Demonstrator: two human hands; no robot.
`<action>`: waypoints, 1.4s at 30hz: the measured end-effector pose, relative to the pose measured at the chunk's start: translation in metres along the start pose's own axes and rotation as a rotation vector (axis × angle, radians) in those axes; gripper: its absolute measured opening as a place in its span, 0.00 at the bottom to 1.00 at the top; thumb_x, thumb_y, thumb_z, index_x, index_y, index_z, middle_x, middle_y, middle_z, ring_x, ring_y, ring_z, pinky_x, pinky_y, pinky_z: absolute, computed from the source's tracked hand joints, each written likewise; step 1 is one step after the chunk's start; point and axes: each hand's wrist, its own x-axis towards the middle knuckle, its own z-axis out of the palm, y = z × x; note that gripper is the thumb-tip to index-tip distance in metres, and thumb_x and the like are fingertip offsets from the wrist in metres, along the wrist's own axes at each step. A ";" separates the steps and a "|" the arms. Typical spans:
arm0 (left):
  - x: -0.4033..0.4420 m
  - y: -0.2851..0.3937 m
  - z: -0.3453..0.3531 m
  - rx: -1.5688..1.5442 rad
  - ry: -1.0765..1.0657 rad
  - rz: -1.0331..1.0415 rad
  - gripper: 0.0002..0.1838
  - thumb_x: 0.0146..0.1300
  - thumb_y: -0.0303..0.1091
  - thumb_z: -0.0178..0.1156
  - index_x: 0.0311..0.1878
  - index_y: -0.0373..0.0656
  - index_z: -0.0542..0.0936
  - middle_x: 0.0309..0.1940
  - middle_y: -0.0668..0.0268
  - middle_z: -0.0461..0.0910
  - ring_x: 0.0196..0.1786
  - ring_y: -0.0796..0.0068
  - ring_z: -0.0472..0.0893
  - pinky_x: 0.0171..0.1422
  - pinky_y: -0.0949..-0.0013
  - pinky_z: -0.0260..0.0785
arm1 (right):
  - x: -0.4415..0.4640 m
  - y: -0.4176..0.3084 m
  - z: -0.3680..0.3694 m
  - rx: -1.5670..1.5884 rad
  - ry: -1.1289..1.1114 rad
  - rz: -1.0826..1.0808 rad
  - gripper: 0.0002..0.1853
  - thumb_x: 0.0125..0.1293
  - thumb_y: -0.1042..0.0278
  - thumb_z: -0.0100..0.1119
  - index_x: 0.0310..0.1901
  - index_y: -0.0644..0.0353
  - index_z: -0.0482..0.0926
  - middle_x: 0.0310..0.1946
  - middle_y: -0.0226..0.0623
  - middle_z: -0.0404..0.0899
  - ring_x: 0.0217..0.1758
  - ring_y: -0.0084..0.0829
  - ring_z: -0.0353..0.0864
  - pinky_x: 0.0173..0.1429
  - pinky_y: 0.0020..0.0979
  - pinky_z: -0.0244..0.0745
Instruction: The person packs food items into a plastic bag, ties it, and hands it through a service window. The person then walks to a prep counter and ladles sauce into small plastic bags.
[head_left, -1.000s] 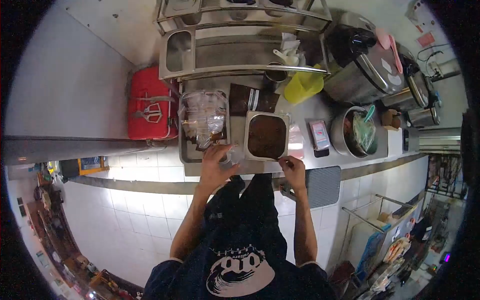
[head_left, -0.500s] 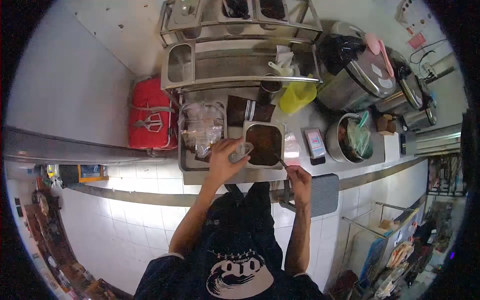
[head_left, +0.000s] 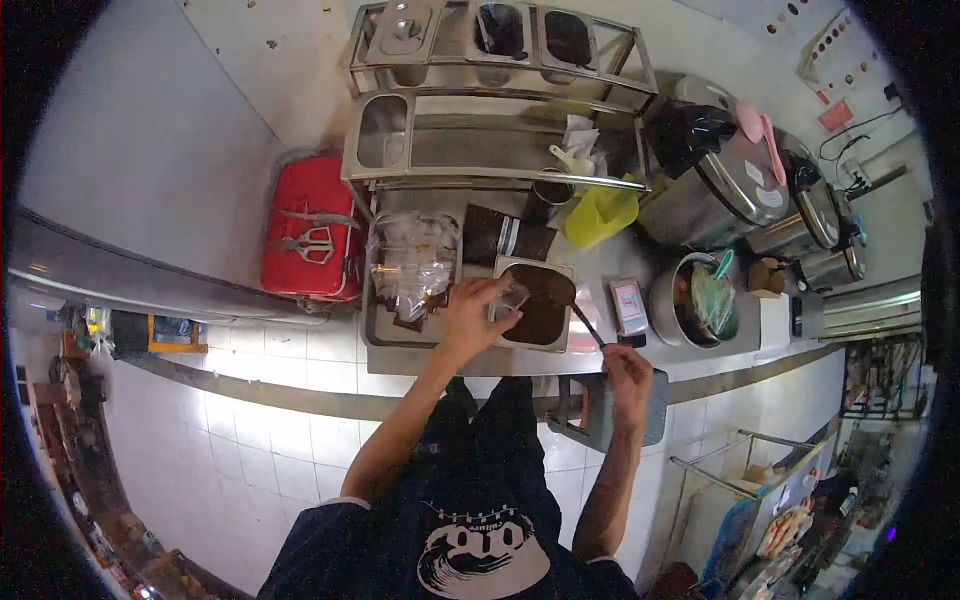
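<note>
1. Left hand point(head_left: 468, 322): fingers curled, gripping a small clear cup point(head_left: 514, 297); cup sits over the left part of the steel pan point(head_left: 535, 347), looks tilted (see-through, so its contents are hard to read).
2. Right hand point(head_left: 628, 376): closed around the end of a thin dark utensil point(head_left: 590, 326), off the pan's near right corner; the far end reaches the pan's right side. Can't tell if it touches the brown contents point(head_left: 549, 302).
3. Pan stands on the steel surface point(head_left: 592, 262), near the front edge, brown stuff inside.
4. Left of pan: metal tray point(head_left: 388, 328) with clear plastic bags point(head_left: 415, 262) piled in it.
5. Behind pan: dark packet point(head_left: 482, 229) with pale stripes, lying flat; then a dark cup point(head_left: 543, 205) and, beside it, a yellow-green pitcher point(head_left: 602, 218).
6. Right of pan: flat pack point(head_left: 628, 303) with a pale label, then a steel pot point(head_left: 667, 315) holding a plastic bag point(head_left: 712, 297) and a green handle point(head_left: 723, 263).
7. Back: steel rack point(head_left: 480, 178); big steel cookers point(head_left: 728, 192) at right, pink ladle point(head_left: 773, 150) on one lid.
8. Far left: red bag point(head_left: 310, 205), metal tongs-like tool on it (type unclear).
</note>
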 end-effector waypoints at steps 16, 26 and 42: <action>0.029 0.042 0.000 -0.129 0.005 0.119 0.32 0.46 0.41 0.80 0.55 0.40 0.83 0.50 0.52 0.85 0.53 0.51 0.82 0.62 0.54 0.72 | -0.014 -0.087 0.009 -0.392 0.013 -0.206 0.09 0.68 0.69 0.68 0.42 0.68 0.85 0.29 0.33 0.84 0.31 0.21 0.80 0.39 0.26 0.76; 0.028 0.038 0.008 -0.213 0.042 0.128 0.30 0.48 0.41 0.79 0.55 0.43 0.82 0.54 0.56 0.84 0.56 0.52 0.81 0.67 0.52 0.69 | -0.022 -0.110 0.008 -0.707 0.121 -0.511 0.07 0.63 0.75 0.69 0.42 0.61 0.87 0.30 0.38 0.84 0.29 0.27 0.80 0.34 0.27 0.73; 0.026 0.025 0.017 -0.192 0.083 0.172 0.33 0.47 0.38 0.77 0.60 0.43 0.80 0.51 0.56 0.82 0.56 0.51 0.78 0.66 0.51 0.67 | -0.023 -0.080 0.020 -0.834 0.180 -0.735 0.07 0.64 0.75 0.68 0.43 0.63 0.87 0.29 0.33 0.81 0.24 0.20 0.70 0.26 0.26 0.63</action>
